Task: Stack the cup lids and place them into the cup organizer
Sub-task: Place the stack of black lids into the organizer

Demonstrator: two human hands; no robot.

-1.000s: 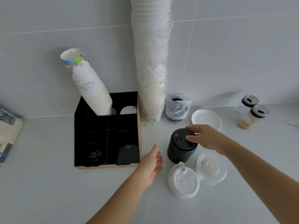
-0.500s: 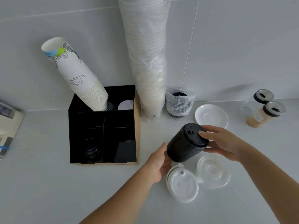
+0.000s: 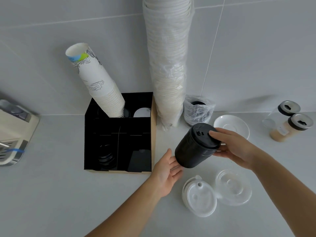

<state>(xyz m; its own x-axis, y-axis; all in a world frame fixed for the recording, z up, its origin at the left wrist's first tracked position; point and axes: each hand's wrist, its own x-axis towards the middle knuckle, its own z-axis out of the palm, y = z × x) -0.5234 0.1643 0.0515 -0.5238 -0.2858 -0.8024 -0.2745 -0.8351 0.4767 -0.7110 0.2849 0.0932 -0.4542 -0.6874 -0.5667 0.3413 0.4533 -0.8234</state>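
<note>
On the grey worktop the black cup organizer stands left of both hands. The right hand grips a tilted stack of black lids at its top end, while the left hand lies open, palm up, fingers touching the stack's lower end. White lids and clear lids lie nearer.

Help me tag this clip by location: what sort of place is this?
Probably a cafe or drinks counter. Tall sleeves of paper cups stand against the tiled wall, a black organizer holds cups and lids, and the right hand lifts a stack of black lids. A saucer sits nearby.
</note>
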